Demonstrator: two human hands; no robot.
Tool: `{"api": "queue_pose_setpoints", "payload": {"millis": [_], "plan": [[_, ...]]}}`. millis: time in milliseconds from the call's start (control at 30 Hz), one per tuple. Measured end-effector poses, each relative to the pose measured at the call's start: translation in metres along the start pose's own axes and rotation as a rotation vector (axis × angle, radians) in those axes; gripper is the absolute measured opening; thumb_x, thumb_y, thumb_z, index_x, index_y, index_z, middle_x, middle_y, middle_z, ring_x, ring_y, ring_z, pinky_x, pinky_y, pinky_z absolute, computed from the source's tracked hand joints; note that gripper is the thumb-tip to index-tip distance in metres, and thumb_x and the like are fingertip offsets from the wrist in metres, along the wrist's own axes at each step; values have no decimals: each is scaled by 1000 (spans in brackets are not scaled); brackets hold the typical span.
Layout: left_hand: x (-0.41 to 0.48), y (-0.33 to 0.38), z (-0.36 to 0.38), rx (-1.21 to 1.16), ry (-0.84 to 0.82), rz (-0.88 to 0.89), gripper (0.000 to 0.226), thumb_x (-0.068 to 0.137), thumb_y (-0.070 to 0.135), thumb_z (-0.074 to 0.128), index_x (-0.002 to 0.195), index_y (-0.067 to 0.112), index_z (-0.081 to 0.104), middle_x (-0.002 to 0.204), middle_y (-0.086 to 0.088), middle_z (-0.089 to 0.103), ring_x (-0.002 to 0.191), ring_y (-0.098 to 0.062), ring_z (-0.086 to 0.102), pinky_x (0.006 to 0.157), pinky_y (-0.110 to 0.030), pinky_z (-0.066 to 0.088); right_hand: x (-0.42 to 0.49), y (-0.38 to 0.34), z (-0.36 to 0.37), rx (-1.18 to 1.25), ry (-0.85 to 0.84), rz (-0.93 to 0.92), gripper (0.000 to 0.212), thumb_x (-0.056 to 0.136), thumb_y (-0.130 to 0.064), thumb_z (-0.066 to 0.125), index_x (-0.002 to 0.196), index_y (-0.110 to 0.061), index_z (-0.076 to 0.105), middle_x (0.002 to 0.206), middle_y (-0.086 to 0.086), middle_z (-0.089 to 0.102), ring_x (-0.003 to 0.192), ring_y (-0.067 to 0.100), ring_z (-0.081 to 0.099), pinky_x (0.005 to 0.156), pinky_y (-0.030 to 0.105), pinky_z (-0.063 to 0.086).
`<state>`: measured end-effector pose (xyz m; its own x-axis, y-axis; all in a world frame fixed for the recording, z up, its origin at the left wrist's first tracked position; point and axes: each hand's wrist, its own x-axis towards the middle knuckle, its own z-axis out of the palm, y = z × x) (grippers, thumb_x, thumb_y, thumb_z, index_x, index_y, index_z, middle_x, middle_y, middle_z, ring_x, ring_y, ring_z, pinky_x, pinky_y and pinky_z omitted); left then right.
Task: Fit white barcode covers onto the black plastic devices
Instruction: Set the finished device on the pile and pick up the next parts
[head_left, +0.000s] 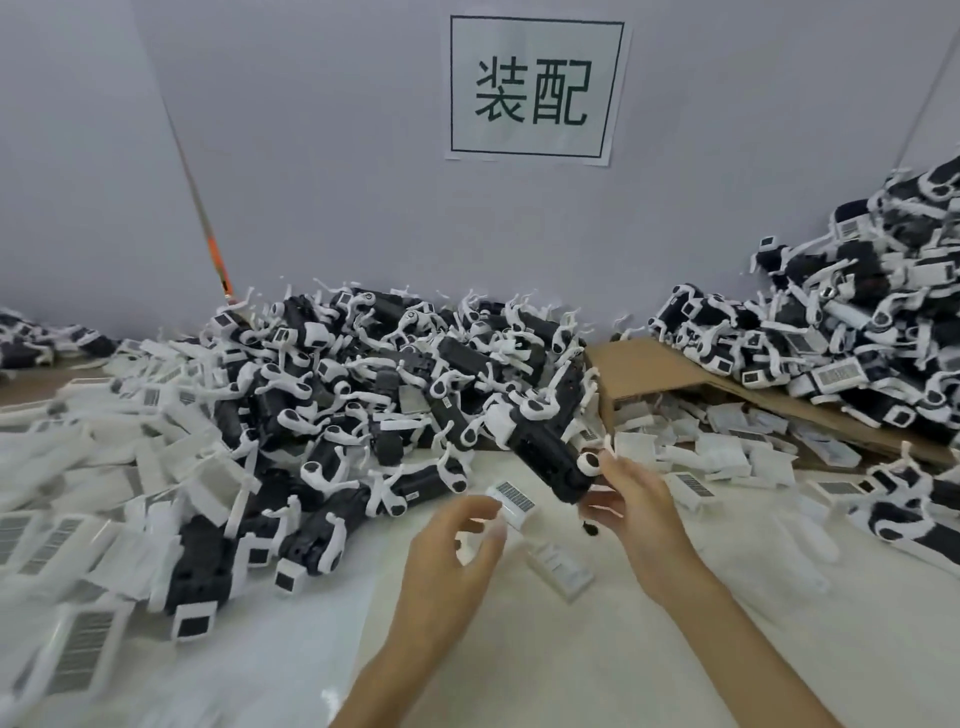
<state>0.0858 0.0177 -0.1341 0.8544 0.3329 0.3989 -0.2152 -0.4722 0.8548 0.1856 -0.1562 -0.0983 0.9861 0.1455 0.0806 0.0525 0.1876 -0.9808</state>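
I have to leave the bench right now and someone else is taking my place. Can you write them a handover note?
Left hand: pinches a white barcode cover, barcode facing up.
Right hand: grips a black device by its near end.
The cover and the device are close together but not yet joined.
Loose covers lie at the left, and more lie by the cardboard sheet.
Devices: middle pile and right pile.
Done: some piled devices already show barcode covers. How many cannot be told.
Left: fit this cover, then carry on.
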Motion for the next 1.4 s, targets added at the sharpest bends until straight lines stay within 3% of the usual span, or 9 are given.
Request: {"api": "queue_pose_setpoints", "payload": {"millis": [133,367,567,667,800,1033,1133,1267,1400], "plan": [[4,13,-10,-377,-166,-189,30,86,43,64,114,35,69,109,15,74,95,-8,69,77,-20,54,-20,-4,13,387,-253,291,28,89,-33,60,78,-12,75,88,14,71,67,22,65,64,32,56],[9,8,-19,-747,-151,-339,44,89,46,67,120,15,68,122,-6,72,115,-22,67,90,-36,51,-37,8,28,246,-481,383,28,96,-35,56,92,-15,75,93,12,73,68,18,66,62,27,51],[15,6,-30,-1002,-34,-412,43,89,40,58,119,11,64,117,-10,73,96,-17,72,74,-26,58,-27,6,9,-612,-135,-388,11,92,-22,68,98,-32,67,89,-14,70,78,4,62,70,19,46],[15,4,-31,-1026,-34,-444,40,98,41,48,122,12,61,116,-7,74,82,-13,70,62,-21,55,-19,7,-7,-955,-232,-350,47,75,-51,80,116,-39,59,104,-19,57,92,3,54,82,24,45],[16,7,-33,-1090,-87,-520,49,104,45,37,134,10,55,130,-14,67,111,-25,67,82,-31,54,-14,19,-13,-1292,-360,-183,69,73,-63,74,132,-39,48,109,-16,54,98,7,52,95,35,40],[15,2,-28,-1033,-148,-451,48,95,34,49,130,4,59,129,-17,67,118,-31,64,82,-32,57,-11,3,-12,-477,-234,-143,41,85,-11,74,114,-37,61,110,-5,60,80,-3,65,74,20,52],[12,2,-24,-953,-187,-422,45,97,32,55,130,3,61,127,-15,66,116,-31,61,96,-36,53,-17,-4,-8,-181,-279,-104,46,72,-17,72,115,-33,65,123,2,56,100,11,65,78,26,55],[10,0,-19,-932,-236,-409,64,83,34,73,132,-4,57,121,-17,63,107,-32,54,94,-38,54,-18,-4,-7,-131,-257,-135,39,68,-23,74,106,-22,68,95,-3,66,88,17,56,80,41,44],[10,-1,-16,-923,-242,-411,73,76,35,79,133,-6,56,122,-19,62,110,-35,52,94,-39,56,-17,-1,-4,102,-294,-89,27,69,-12,74,91,-10,58,100,7,64,102,30,64,86,31,56]]}}
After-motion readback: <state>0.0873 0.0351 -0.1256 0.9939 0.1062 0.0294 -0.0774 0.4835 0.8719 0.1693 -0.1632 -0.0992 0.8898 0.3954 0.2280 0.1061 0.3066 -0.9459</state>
